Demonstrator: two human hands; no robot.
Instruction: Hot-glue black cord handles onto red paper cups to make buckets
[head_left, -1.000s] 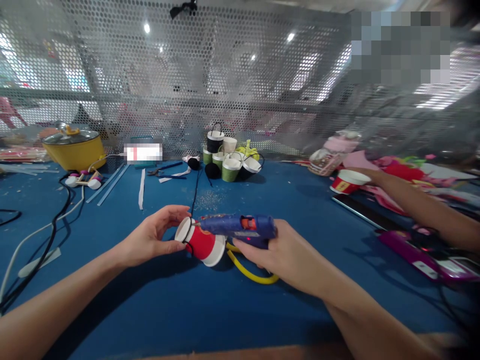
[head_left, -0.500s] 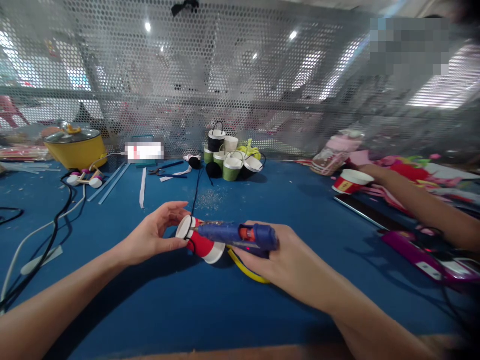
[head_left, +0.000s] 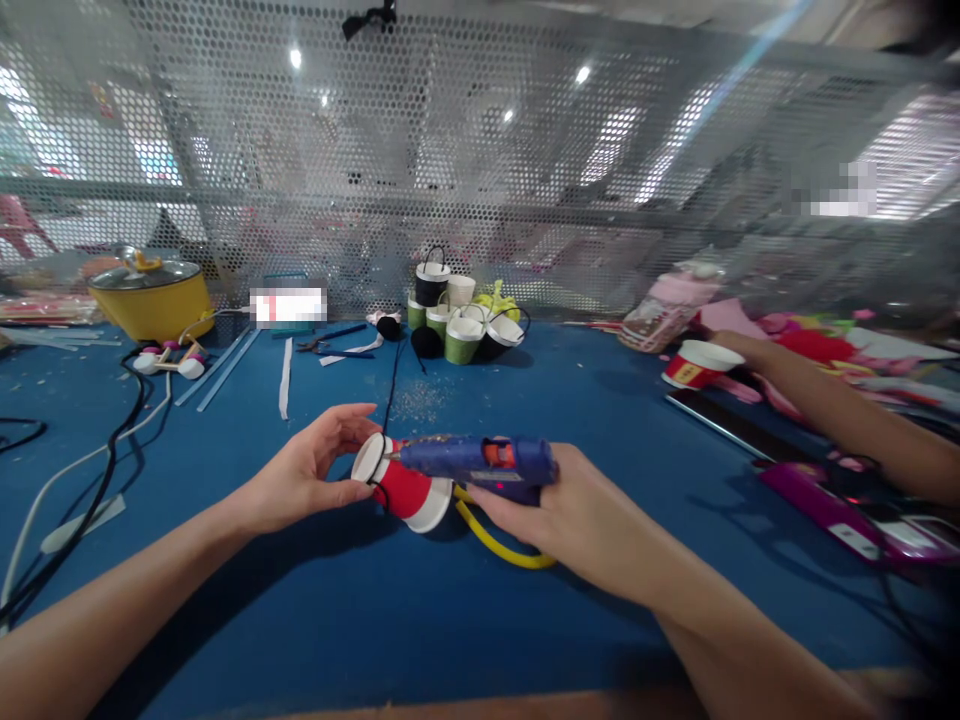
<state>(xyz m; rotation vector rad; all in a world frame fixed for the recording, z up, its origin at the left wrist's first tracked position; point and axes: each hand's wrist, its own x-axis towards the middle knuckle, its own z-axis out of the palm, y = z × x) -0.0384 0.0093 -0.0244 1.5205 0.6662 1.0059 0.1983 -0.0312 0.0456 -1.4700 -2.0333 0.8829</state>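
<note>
Near edge first: a flat blue counter [head_left: 480, 630]. Right hand [head_left: 574, 510] had its grip closed round a blue plastic glue gun [head_left: 465, 458], small red light [head_left: 499, 485] lit on its side. Curved yellow tube [head_left: 502, 548] lay by that hand. Left hand [head_left: 311, 468] had its grip closed on a waisted red-and-white paper cup [head_left: 409, 492], thumb at the rim, other fingers partly hidden behind. Cup sat left of the right grip, left hand nearer — resting on the counter or just above it, couldn't tell. Long axis ran slantwise: one white end up-left at the left hand, the other down-right. Gun lay nearly level, pointing left, nozzle at the end where a thin black cord [head_left: 391, 390] crossed; contact too small to confirm.

Right side: glossy purple-and-white power strip [head_left: 817, 510], slim black phone [head_left: 739, 427], then a co-worker's hand [head_left: 729, 343] at a short red-and-white paper cup [head_left: 697, 367]. Farther: cluster of small green, black and white paper cups [head_left: 463, 342], yellow glass-lidded pot [head_left: 154, 308] at left, grey perforated metal screen [head_left: 480, 170] behind. Writing: pale gun label and marks on the co-worker's cup — nothing legible, no brand readable.
</note>
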